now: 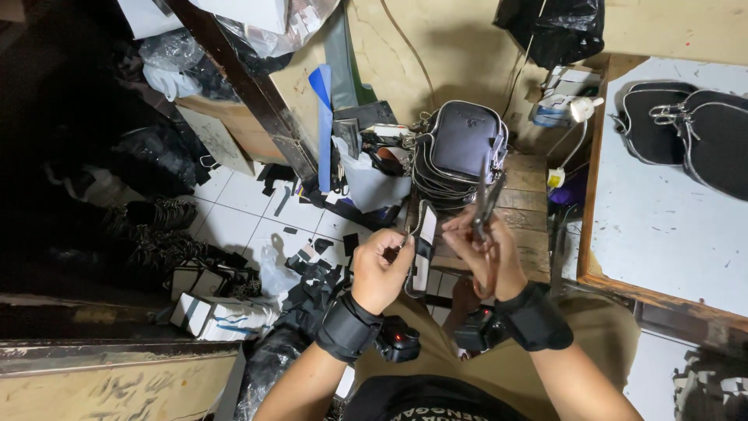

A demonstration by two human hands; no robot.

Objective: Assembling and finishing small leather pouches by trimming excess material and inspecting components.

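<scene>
Seen from above, a white tiled floor is lying at the left, littered with black offcuts of fabric and small white boxes.

Moving right, the left hand, wearing a black wrist strap with a small device on it, is closing into a fist around a narrow black strip of material edged with a metal zip, holding it upright in the air above the near edge of a worn wooden counter. The right hand, strapped the same way, is gripping a pair of dark metal pliers with its fingers curled tight round the handles; the tips are pointing up and away from the person. Both hands are close together, almost touching, and the strip is sitting between them.

Behind them, at the far edge of the counter, a stack of small black leather bags with silver zips is standing.

Further right, a pale sheet-covered counter with a wooden rim is carrying two flat black zipped bag panels at its far corner.
</scene>
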